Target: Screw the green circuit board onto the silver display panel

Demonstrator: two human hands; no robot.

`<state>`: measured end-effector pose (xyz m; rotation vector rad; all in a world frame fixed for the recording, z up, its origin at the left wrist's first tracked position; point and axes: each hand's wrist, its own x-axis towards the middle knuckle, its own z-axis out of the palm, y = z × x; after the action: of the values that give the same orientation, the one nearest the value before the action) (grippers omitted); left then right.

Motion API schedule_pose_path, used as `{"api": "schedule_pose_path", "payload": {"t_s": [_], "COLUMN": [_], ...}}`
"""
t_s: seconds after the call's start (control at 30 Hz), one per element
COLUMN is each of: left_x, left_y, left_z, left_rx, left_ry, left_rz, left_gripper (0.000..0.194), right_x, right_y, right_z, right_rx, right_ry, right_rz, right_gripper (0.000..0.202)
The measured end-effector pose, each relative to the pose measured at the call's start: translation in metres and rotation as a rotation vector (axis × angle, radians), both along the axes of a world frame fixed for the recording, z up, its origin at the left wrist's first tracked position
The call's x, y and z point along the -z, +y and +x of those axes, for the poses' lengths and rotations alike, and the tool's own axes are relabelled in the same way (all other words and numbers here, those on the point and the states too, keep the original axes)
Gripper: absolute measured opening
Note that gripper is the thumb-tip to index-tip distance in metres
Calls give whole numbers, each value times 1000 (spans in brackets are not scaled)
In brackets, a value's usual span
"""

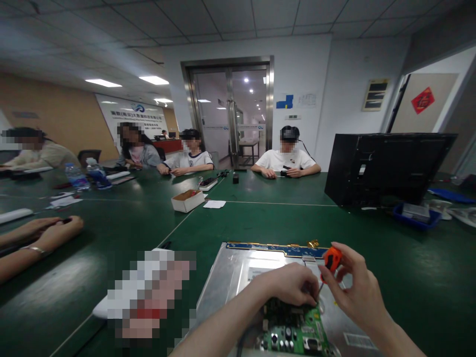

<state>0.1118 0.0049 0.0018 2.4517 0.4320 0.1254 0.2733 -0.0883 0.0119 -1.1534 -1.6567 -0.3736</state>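
A flat silver metal panel (219, 292) lies on the green table, with a blue circuit strip (260, 248) along its far edge. On its near part sits a green circuit board (293, 329) with several components. My right hand (351, 285) is closed round the orange and black handle of a screwdriver (332, 260), whose thin shaft slants down toward the board's upper right corner. Beside the shaft tip, my left hand (295, 285) has its fingers bent down together at the board's far edge; what they hold, if anything, is hidden.
A white box (188, 202) and a paper (214, 204) lie ahead. A black monitor (386, 168) and blue tray (416, 216) stand at the right. Another person's hands (55, 233) rest at the left. Several people sit around the table.
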Motion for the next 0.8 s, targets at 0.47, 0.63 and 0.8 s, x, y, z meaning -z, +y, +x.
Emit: {"api": "schedule_pose_path", "payload": {"t_s": [0.47,0.63,0.8], "left_x": [1,2,3], "left_y": [2,2,2], "left_z": [1,1,1], "left_rx": [17,5,4], "left_ry": [21,26,22], "left_rz": [13,17,25], "left_gripper": [14,13,13], "right_x": [-14,-13,-12], "right_y": [-2,-2,-2], "right_z": [-2,-3,-2], "right_rx": [-61,-64,-60], "right_ry": [-35,-26,-21], "right_rz": [-4,-18,-30], "right_gripper": [32,38,35]}}
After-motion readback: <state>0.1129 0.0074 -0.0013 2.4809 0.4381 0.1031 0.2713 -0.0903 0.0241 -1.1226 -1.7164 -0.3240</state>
